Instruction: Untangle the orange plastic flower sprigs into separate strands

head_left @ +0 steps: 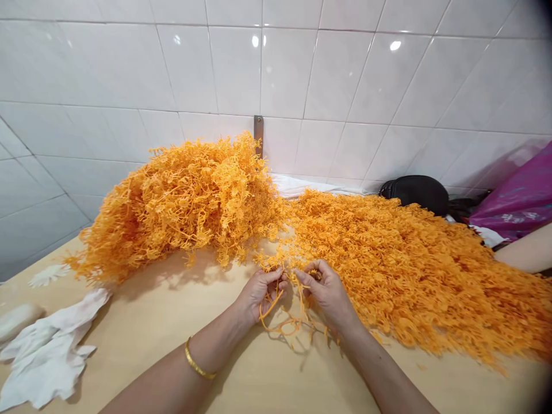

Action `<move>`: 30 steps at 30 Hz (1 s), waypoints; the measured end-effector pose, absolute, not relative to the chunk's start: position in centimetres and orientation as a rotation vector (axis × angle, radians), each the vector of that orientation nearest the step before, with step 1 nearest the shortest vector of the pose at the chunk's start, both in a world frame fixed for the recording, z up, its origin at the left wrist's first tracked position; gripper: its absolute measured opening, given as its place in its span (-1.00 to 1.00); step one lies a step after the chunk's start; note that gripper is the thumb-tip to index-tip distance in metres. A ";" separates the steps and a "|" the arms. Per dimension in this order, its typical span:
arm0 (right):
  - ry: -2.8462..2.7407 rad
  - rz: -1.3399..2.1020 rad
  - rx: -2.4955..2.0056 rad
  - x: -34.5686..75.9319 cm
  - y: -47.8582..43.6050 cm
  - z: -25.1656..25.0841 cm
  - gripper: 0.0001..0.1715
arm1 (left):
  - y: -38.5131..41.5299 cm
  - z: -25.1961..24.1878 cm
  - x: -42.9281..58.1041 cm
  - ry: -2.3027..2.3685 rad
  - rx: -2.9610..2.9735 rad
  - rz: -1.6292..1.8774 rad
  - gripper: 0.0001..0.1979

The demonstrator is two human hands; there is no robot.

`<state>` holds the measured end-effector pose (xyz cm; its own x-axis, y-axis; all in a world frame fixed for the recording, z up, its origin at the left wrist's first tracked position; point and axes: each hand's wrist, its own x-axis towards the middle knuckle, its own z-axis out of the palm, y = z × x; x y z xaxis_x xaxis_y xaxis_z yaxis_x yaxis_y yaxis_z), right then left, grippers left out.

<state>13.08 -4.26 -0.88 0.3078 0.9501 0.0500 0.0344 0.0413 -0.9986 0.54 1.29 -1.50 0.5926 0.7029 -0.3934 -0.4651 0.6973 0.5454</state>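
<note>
Between my two hands hangs an orange artificial plant sprig (pixel 279 328), its thin stems drooping toward the table. My left hand (pixel 263 290), with a gold bangle on the forearm, pinches the sprig between thumb and fingers. Close beside it, my right hand (pixel 330 293) pinches another part of the same sprig, fingers curled. A tall heap of orange artificial sprigs (pixel 185 201) stands behind and to the left. A wide, lower heap of orange sprigs (pixel 414 264) spreads to the right, against my right hand.
On the left of the wooden table (pixel 181 328) lie a crumpled white cloth (pixel 52 351) and a pale rounded object (pixel 19 322). A black case (pixel 416 192) and a purple bag (pixel 517 195) are at the back right. Another person's arm (pixel 528 250) reaches in there. A tiled wall (pixel 284 75) stands behind.
</note>
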 end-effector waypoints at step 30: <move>-1.327 0.707 -1.270 17.1 -6.5 2.6 -0.72 | 3.2 -1.3 -1.4 0.476 0.419 0.549 -0.79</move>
